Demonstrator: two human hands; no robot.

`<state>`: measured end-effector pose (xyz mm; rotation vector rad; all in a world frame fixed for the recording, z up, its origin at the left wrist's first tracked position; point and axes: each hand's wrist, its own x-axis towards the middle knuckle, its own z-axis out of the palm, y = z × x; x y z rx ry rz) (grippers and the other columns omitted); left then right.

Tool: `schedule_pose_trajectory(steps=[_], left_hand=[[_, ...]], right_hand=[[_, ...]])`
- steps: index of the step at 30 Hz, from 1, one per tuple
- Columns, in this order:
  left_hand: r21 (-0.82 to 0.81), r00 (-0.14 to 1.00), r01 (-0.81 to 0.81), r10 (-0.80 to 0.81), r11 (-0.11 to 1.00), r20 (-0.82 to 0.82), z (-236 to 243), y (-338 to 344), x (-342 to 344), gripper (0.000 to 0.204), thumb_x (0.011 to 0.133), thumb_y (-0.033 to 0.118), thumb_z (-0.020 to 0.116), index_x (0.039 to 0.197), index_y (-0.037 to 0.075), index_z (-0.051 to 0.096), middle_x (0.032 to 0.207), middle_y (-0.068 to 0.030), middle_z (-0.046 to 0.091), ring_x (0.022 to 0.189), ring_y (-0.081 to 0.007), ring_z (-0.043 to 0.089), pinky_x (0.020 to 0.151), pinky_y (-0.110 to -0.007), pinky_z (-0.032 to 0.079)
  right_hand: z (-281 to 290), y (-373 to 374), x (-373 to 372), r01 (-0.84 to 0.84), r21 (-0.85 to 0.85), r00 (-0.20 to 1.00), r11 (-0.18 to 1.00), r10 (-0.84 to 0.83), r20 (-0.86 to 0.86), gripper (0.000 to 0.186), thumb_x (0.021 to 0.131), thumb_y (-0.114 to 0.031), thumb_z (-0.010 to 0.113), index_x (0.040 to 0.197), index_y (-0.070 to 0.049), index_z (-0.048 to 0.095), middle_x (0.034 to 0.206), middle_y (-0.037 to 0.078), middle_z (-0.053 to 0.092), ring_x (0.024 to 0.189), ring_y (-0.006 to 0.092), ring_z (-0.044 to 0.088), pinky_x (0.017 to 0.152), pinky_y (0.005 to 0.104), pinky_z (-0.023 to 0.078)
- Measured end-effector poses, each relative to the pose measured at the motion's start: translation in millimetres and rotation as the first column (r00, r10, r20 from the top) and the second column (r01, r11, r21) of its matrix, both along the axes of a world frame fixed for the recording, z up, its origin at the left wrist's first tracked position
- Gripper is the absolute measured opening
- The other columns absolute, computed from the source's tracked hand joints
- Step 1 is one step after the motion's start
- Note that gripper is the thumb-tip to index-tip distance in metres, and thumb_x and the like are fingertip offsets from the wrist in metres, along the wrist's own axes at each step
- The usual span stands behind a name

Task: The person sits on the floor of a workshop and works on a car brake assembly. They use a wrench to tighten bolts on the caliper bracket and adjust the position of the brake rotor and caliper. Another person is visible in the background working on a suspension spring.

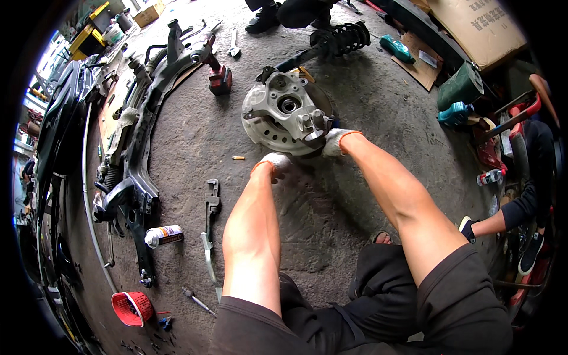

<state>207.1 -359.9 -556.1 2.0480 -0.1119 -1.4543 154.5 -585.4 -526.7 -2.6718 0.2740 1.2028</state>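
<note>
A steering knuckle (283,102) with a round hub bore lies face up on a brake disc (273,137) with holes along its rim. My left hand (278,160), in a white glove with an orange cuff, is curled at the disc's near edge. On the near right side, my gloved right hand (335,142) grips the disc's edge, beside a metal cylinder end of the knuckle assembly. The fingertips of both hands are partly hidden. Behind the knuckle lies a strut with a black coil spring (342,40).
Left of me lie a cordless impact wrench (220,80), a long metal subframe (145,118), a pipe wrench (212,204), a spray can (164,235) and a red basket (131,308). A green can (460,86) stands at right. Other people's feet show at the top and right.
</note>
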Motion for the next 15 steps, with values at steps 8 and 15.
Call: schedule_pose_trajectory(steps=[8,15], left_hand=[[0.048,0.997,-0.053,0.056,0.997,-0.059,-10.8,7.8,7.0,0.034,0.090,0.033,0.057,0.118,0.015,0.060,0.113,-0.0023,0.064,0.095,-0.0205,0.064,0.078,-0.040,0.051],[0.050,0.999,-0.047,0.046,0.998,0.026,-21.0,15.3,6.9,0.033,0.085,0.035,0.057,0.107,0.012,0.064,0.101,-0.0052,0.069,0.083,-0.0219,0.067,0.068,-0.038,0.050]], right_hand=[[-14.6,5.8,5.7,-0.094,0.000,0.995,0.996,0.094,0.010,0.047,0.081,-0.037,0.061,0.118,-0.008,0.066,0.115,0.013,0.068,0.103,0.0261,0.065,0.084,0.0374,0.052],[19.0,28.9,4.6,-0.161,-0.025,0.985,0.987,0.159,-0.067,0.050,0.082,-0.041,0.061,0.121,-0.010,0.065,0.120,0.012,0.066,0.110,0.0260,0.063,0.088,0.0379,0.051]])
